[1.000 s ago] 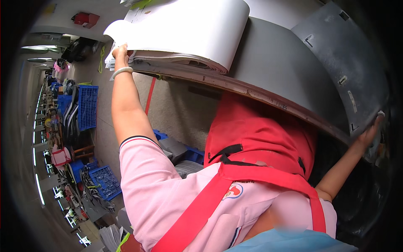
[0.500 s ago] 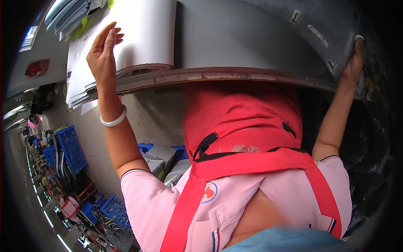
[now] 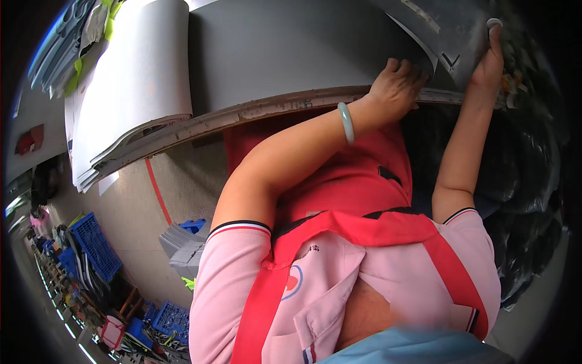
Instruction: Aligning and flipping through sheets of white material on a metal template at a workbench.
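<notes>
Fingers (image 3: pixel 393 65) bent, grip unclear, the left hand (image 3: pixel 397 91) sits at 1 o'clock by the grey sheet (image 3: pixel 285 54), beyond it the right hand (image 3: pixel 488 68) grips the dark panel (image 3: pixel 451 33) at 2 o'clock, apparently only part-lifted, with white sheets (image 3: pixel 136 70) already folded back at 10 o'clock, near where the left hand was half a second ago.

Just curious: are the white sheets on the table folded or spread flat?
Folded over: the white sheets curve back in a rounded bend along their right edge.
</notes>
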Available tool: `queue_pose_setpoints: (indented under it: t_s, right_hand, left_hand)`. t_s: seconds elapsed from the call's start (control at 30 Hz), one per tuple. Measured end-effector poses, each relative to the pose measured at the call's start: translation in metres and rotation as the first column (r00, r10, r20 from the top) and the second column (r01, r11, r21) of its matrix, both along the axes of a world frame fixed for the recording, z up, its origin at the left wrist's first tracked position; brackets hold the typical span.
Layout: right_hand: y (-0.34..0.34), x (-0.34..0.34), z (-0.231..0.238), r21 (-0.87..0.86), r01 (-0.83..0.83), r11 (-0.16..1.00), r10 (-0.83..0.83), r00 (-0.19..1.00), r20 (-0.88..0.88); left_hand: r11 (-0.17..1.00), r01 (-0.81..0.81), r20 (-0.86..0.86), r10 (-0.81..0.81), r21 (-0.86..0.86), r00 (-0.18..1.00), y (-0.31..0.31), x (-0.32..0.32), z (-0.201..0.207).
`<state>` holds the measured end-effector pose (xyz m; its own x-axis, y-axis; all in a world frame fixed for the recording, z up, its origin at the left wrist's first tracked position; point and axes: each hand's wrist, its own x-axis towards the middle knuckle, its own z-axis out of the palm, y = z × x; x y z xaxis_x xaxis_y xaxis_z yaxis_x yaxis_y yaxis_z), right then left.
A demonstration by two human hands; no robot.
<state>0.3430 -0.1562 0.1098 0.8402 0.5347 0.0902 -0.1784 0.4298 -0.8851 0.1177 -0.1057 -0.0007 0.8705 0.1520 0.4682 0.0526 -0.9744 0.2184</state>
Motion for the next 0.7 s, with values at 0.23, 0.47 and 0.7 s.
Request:
queue_pose_setpoints:
  t_s: [0.23, 0.47, 0.7]
  right_hand:
    - [0.038, -0.018, -0.024, 0.009, -0.133, 0.991, 0.133, 0.984, -0.115]
    - [0.064, -0.069, -0.090, -0.146, -0.412, 0.899, 0.389, 0.907, -0.164]
    - [0.071, -0.040, -0.091, -0.549, -0.547, 0.632, 0.657, 0.754, 0.005]
  left_hand:
    - [0.999, 0.047, 0.011, -0.047, -0.014, 0.999, 0.009, 0.029, 0.000]
    - [0.829, 0.252, 0.179, -0.186, -0.499, 0.966, 0.022, -0.107, 0.007]
    - [0.893, -0.398, -0.011, 0.405, -0.209, 0.914, 0.142, -0.224, 0.033]
